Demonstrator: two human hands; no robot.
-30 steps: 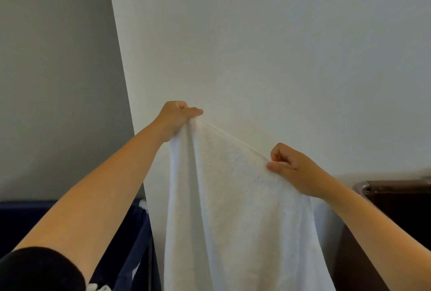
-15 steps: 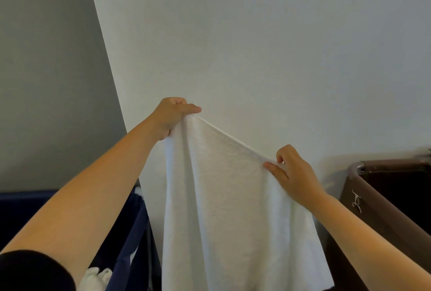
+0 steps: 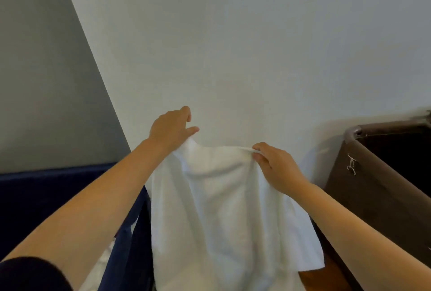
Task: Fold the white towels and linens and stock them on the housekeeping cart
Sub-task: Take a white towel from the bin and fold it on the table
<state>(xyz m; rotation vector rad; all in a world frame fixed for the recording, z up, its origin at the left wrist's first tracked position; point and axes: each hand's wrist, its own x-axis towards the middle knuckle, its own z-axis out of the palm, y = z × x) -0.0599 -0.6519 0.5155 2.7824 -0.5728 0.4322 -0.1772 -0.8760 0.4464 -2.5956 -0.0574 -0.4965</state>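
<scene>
1. Both hands are raised in front of me, near each other but not touching. My right hand [image 3: 275, 167] pinches the top hem of the white towel [image 3: 221, 209] between thumb and fingers. My left hand [image 3: 171, 127] sits on the other top corner with thumb and forefinger spread. I cannot tell whether its hidden fingers grip the cloth.
2. From the head view, the towel hangs straight down from my hands in front of the pale wall [image 3: 256, 45]. Its long axis is vertical, and its lower end runs out of view.
3. The top edge runs left to right between my hands and sags slack. My left hand is higher and further out, and my right hand is lower and nearer to me.
4. The towel hangs between a dark blue fabric bin [image 3: 130, 232] on my left and a brown fabric bin [image 3: 373, 197] on my right.
5. I judge the fold barely begun. All the length lies below my hands, so I need a sure hold on the left corner and a taut top edge first.
</scene>
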